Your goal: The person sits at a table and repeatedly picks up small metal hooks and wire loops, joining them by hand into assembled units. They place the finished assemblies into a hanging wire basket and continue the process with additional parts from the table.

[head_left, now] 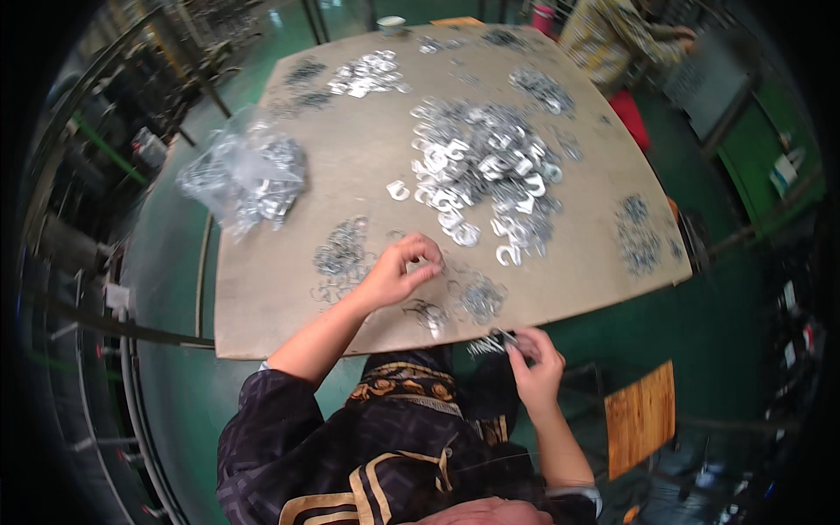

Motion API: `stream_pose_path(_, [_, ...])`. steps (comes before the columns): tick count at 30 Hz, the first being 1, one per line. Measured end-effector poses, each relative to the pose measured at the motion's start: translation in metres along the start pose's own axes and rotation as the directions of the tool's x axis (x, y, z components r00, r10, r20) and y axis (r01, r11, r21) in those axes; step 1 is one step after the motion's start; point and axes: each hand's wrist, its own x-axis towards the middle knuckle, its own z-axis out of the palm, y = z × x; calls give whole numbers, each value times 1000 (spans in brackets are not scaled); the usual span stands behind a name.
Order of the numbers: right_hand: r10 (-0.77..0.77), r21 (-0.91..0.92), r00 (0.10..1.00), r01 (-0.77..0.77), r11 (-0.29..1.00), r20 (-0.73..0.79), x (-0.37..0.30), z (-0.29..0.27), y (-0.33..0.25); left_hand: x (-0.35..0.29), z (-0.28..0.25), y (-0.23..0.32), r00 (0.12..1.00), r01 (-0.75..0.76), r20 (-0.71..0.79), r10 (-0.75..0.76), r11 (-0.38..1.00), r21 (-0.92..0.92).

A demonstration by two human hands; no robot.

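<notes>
My left hand point(404, 269) hovers over the near part of the table, its fingers curled toward the thumb; whatever they pinch, if anything, is too small to make out. Beside it lie a loose heap of thin wire rings point(339, 255) and a small pile of fine wire pieces point(482, 299). A few dark and shiny bits point(429, 315) rest just below that hand. At the table's front edge, my right hand point(537, 366) is closed on a bunch of small metal pieces point(488, 344), which stick out leftward from the fingers; their exact kind is unclear.
A large heap of shiny U-shaped metal pieces point(486, 157) covers the table's middle. A clear plastic bag of metal parts point(254, 175) stands at the left edge. Smaller piles point(372, 73) lie farther back. A wooden stool point(641, 418) is at the lower right; another person point(604, 39) works beyond.
</notes>
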Motion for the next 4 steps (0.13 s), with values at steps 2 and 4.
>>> stream_pose_path(2, [25,33,998,-27,999,49,1,1,-1,-19,25,22,993,-51,94,69,982,-182])
stream_pose_path(4, [17,74,999,-19,997,37,5,4,0,-20,43,40,970,-63,214,119,966,-251])
